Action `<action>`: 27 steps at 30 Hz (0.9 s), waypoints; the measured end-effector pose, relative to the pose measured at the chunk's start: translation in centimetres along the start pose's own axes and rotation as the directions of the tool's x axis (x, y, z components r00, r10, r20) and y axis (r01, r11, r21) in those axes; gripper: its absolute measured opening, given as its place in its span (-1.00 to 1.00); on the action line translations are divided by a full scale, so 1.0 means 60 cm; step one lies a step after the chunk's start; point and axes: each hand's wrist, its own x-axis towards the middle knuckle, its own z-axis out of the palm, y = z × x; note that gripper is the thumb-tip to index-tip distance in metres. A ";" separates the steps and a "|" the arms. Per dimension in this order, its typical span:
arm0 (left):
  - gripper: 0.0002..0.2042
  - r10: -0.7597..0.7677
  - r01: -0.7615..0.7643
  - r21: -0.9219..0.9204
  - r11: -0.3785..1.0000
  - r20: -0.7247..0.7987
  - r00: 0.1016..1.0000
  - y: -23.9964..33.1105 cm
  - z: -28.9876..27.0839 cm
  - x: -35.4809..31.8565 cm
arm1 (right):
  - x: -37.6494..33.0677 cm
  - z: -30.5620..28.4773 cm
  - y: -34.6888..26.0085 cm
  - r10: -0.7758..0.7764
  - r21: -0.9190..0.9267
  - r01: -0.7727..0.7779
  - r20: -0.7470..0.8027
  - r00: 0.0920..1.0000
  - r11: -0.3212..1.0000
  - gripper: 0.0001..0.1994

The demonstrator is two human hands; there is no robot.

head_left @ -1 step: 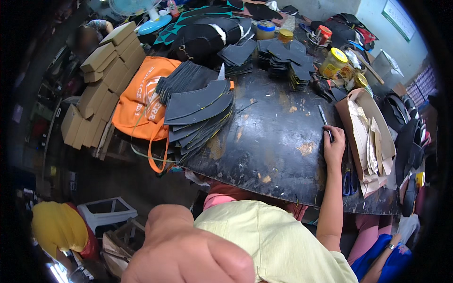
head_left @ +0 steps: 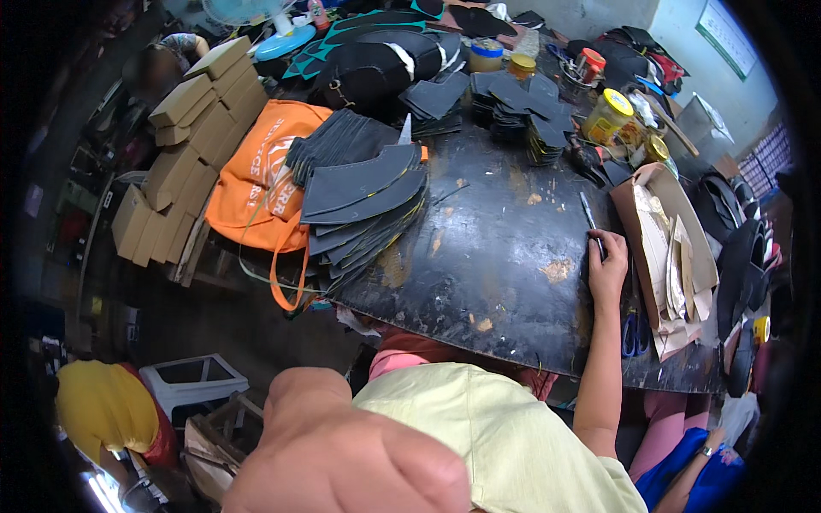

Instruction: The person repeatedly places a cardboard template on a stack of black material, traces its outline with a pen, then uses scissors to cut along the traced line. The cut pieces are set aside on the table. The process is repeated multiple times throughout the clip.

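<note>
On the right side of the dark worktable (head_left: 487,248) lies my right hand (head_left: 609,261), its fingers closed round a slim silver pen-like tool (head_left: 587,209) whose tip points away from me. Very near the camera, my left hand (head_left: 368,457) is raised at the bottom of the view with its back and knuckles showing; its fingers are hidden. A pair of dark blue-handled scissors (head_left: 633,332) rests just right of my right forearm. At the table's left, curved black cut pieces (head_left: 363,192) with yellowish edges are fanned in a stack.
Left stand stacked brown boxes (head_left: 192,128) and an orange bag (head_left: 261,171). More black pieces (head_left: 522,103), lidded jars (head_left: 607,117) and a black bag (head_left: 368,77) crowd the back. An open carton (head_left: 667,248) sits at right. Other people (head_left: 107,410) are nearby.
The whole view has shifted very slightly. My left hand has moved a little to the right; my right hand keeps its place on the table.
</note>
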 end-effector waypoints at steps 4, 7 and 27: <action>-0.82 0.137 -0.134 0.042 0.990 -0.079 0.987 -0.015 0.015 0.003 | 0.001 0.000 0.003 -0.018 0.005 0.018 -0.002 1.000 1.000 -0.83; -0.84 -0.119 0.125 0.025 0.992 -0.172 0.978 0.018 0.025 0.024 | 0.001 0.000 0.006 -0.029 0.006 0.029 0.000 1.000 1.000 -0.83; -0.78 -0.110 0.109 0.150 0.983 0.001 0.994 0.007 0.001 0.053 | -0.002 0.000 -0.006 -0.035 -0.030 0.033 -0.038 0.999 0.999 -0.81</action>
